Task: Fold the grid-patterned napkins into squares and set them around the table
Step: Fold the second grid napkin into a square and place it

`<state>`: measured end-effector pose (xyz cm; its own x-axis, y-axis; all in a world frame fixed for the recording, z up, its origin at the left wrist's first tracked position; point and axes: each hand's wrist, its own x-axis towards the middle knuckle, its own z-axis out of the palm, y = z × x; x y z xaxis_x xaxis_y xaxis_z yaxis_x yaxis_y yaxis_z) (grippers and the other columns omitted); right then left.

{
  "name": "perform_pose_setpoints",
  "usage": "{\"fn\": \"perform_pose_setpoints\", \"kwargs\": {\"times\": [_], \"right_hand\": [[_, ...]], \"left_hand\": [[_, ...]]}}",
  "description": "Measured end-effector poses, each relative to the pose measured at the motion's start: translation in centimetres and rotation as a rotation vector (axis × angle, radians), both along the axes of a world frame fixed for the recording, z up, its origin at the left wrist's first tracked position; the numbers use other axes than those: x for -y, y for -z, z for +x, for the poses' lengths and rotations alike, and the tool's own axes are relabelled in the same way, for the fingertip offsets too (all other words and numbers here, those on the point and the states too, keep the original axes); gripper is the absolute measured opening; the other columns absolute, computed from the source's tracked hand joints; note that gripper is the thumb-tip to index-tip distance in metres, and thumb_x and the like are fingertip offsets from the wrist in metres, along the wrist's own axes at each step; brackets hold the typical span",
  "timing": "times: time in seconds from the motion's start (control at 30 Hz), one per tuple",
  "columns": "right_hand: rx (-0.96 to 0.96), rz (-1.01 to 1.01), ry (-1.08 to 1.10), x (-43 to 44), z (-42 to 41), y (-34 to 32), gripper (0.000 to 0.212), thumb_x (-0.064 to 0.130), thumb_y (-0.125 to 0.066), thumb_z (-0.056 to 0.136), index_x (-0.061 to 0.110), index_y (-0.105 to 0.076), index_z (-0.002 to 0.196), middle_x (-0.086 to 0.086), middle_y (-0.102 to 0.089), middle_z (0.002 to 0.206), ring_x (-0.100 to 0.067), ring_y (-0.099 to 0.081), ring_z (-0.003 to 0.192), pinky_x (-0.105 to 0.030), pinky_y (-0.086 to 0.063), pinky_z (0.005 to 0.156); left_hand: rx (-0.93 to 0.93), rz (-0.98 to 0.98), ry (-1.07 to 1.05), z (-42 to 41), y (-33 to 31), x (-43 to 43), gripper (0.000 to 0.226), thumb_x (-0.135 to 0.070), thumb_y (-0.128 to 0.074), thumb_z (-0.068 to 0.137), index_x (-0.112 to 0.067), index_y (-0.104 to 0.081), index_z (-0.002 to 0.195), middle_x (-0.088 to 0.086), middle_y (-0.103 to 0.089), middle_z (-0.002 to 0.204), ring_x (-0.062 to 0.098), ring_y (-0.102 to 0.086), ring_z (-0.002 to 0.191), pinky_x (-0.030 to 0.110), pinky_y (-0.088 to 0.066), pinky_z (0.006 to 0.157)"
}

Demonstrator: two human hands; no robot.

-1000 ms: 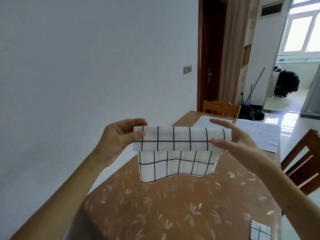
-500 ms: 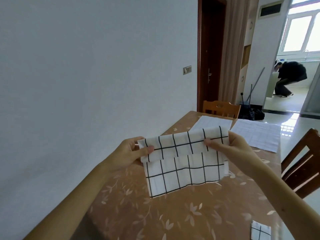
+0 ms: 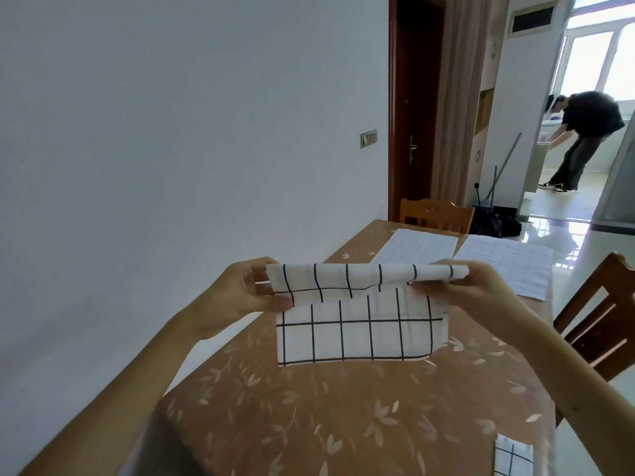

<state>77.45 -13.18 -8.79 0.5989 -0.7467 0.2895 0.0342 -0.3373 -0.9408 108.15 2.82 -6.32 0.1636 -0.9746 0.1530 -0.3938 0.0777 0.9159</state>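
Observation:
I hold a white napkin with a black grid (image 3: 357, 324) in the air above the brown leaf-patterned table (image 3: 343, 417). Its top edge is folded over toward me, and the lower layer hangs down. My left hand (image 3: 240, 297) pinches the napkin's left end. My right hand (image 3: 470, 290) pinches the right end. A folded grid napkin (image 3: 512, 456) lies at the table's near right edge. Two more white gridded cloths lie flat at the far end, one in the middle (image 3: 419, 250) and one on the right (image 3: 508, 264).
A white wall runs along the table's left side. A wooden chair (image 3: 434, 214) stands at the far end and another chair (image 3: 604, 321) on the right. A person (image 3: 580, 135) bends over in the bright room beyond the doorway.
The napkin has levelled out from a tilt, and its folded top flap has rolled further over. The person in the far room has straightened and shifted.

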Motion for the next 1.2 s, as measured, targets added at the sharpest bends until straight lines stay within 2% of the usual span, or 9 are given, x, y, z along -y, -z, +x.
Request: {"fn": "perform_pose_setpoints", "kwargs": {"times": [0.13, 0.33, 0.47, 0.57, 0.67, 0.77, 0.87, 1.0, 1.2], "right_hand": [[0.006, -0.019, 0.012, 0.2, -0.3, -0.2, 0.036, -0.014, -0.056, 0.088, 0.013, -0.077, 0.078, 0.006, -0.077, 0.082, -0.002, -0.071, 0.075, -0.013, -0.054, 0.06], [0.005, 0.12, -0.012, 0.4, -0.1, 0.3, 0.051, -0.004, -0.039, 0.1, 0.018, -0.079, 0.076, 0.006, -0.075, 0.091, -0.012, -0.07, 0.09, -0.022, -0.058, 0.07], [0.137, 0.265, -0.11, 0.4, 0.1, 0.3, 0.046, 0.012, -0.035, 0.099, 0.012, -0.079, 0.086, -0.005, -0.075, 0.1, -0.022, -0.069, 0.09, -0.027, -0.059, 0.071], [0.037, 0.187, -0.099, 0.0, 0.1, 0.5, 0.032, 0.048, -0.052, 0.095, 0.03, -0.075, 0.109, 0.001, -0.074, 0.101, -0.01, -0.069, 0.079, -0.02, -0.055, 0.063], [-0.109, 0.021, 0.003, -0.2, 0.4, 0.8, 0.047, 0.031, -0.072, 0.083, 0.045, -0.055, 0.125, 0.018, -0.065, 0.067, 0.004, -0.061, 0.06, -0.011, -0.047, 0.053], [-0.094, 0.124, -0.066, -0.2, 0.5, 1.4, 0.054, 0.015, -0.081, 0.073, 0.03, -0.062, 0.121, 0.002, -0.074, 0.09, -0.004, -0.073, 0.084, -0.018, -0.057, 0.067], [-0.093, 0.144, -0.036, -0.4, 0.6, 1.6, 0.028, 0.01, -0.078, 0.076, 0.016, -0.072, 0.103, 0.002, -0.078, 0.093, -0.018, -0.074, 0.09, -0.022, -0.059, 0.068], [-0.031, 0.179, -0.022, -0.6, 0.7, 1.5, 0.02, 0.017, -0.069, 0.086, 0.02, -0.07, 0.106, 0.006, -0.078, 0.097, -0.013, -0.074, 0.091, -0.02, -0.059, 0.07], [0.021, 0.14, -0.054, -1.0, 0.8, 1.1, 0.017, 0.019, -0.058, 0.094, 0.023, -0.065, 0.109, 0.008, -0.077, 0.096, -0.012, -0.074, 0.09, -0.023, -0.059, 0.067]], "left_hand": [[0.043, -0.008, -0.04, 0.2, -0.1, 0.0, 0.009, 0.006, -0.06, 0.094, -0.003, -0.062, 0.092, -0.001, -0.077, 0.093, 0.014, -0.072, 0.082, 0.026, -0.059, 0.073], [-0.197, 0.035, -0.102, -0.4, -0.1, 0.0, 0.034, 0.0, -0.035, 0.104, -0.005, -0.063, 0.087, 0.006, -0.062, 0.08, 0.013, -0.06, 0.065, 0.024, -0.055, 0.061], [-0.284, 0.012, -0.106, -0.3, 0.3, 0.3, 0.02, -0.026, -0.064, 0.091, -0.007, -0.07, 0.09, 0.006, -0.066, 0.08, 0.017, -0.064, 0.07, 0.024, -0.055, 0.061], [-0.171, -0.025, -0.125, -0.5, 0.9, 0.3, 0.031, -0.015, -0.084, 0.073, -0.011, -0.068, 0.1, -0.001, -0.07, 0.08, 0.014, -0.068, 0.073, 0.023, -0.056, 0.065], [-0.172, -0.066, -0.155, -0.7, 1.0, 0.4, 0.045, -0.012, -0.081, 0.071, -0.013, -0.065, 0.114, 0.0, -0.076, 0.089, 0.017, -0.073, 0.082, 0.027, -0.059, 0.071], [-0.178, -0.098, -0.184, -0.8, 0.9, 0.4, 0.05, -0.015, -0.08, 0.071, -0.015, -0.066, 0.119, 0.005, -0.078, 0.1, 0.022, -0.075, 0.088, 0.031, -0.062, 0.076], [-0.096, -0.104, -0.21, -0.7, 1.1, 0.4, 0.036, -0.014, -0.079, 0.078, -0.012, -0.069, 0.112, 0.004, -0.079, 0.098, 0.02, -0.074, 0.085, 0.028, -0.061, 0.074], [-0.053, -0.101, -0.24, -0.9, 1.0, 0.4, 0.023, -0.029, -0.07, 0.084, -0.011, -0.067, 0.098, 0.008, -0.072, 0.073, 0.02, -0.066, 0.069, 0.027, -0.058, 0.064], [-0.072, -0.034, -0.202, -0.9, 1.1, 0.1, 0.043, -0.041, -0.064, 0.084, -0.013, -0.064, 0.118, 0.014, -0.078, 0.096, 0.034, -0.075, 0.088, 0.044, -0.064, 0.076]]}}
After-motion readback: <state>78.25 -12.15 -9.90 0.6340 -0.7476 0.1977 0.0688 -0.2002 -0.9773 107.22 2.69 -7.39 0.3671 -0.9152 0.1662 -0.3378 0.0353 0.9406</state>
